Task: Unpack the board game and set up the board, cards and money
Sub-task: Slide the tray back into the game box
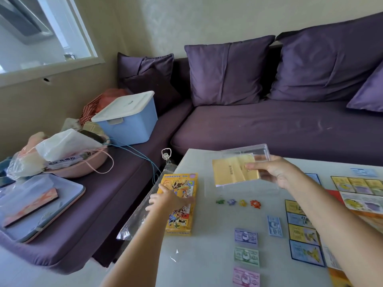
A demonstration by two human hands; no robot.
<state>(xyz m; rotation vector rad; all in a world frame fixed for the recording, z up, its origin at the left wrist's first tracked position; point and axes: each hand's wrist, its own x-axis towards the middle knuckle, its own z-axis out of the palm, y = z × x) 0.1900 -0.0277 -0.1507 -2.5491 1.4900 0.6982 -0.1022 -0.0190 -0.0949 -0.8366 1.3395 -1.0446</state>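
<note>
On white table (207, 245), L edge: yellow game box (182, 220), 1 pc, lying flat, printed face up. The left hand (165, 200) rested on its top near the far end, fingers fairly straight & spread, not curled round it. Above far-centre of table: clear plastic case (246, 151), 1 pc, lifted off the surface and tilted, gripped by the right hand (277, 172), thumb on near face, other fingers behind, pinching it. Yellow folded sheet (234, 170) showed through the case; whether inside or pressed against it, cannot tell. Table centre, just below the case: tokens, 4 pcs in a row, green (220, 201), blue (231, 201), yellow (242, 202), red (255, 203), apart from each other. Near side: money stacks, blue (274, 225), purple (246, 237), green (246, 255), pink (246, 276), each separate; 1 more blue stack (363, 171) at far R. Beside them, R: property cards (302, 230) in a column, edges touching. Far R: board (356, 195), part in view. Off table: purple sofa (269, 125) w/ cushions, carrying blue storage bin (128, 123) w/ white lid & pink basin (83, 168).
</note>
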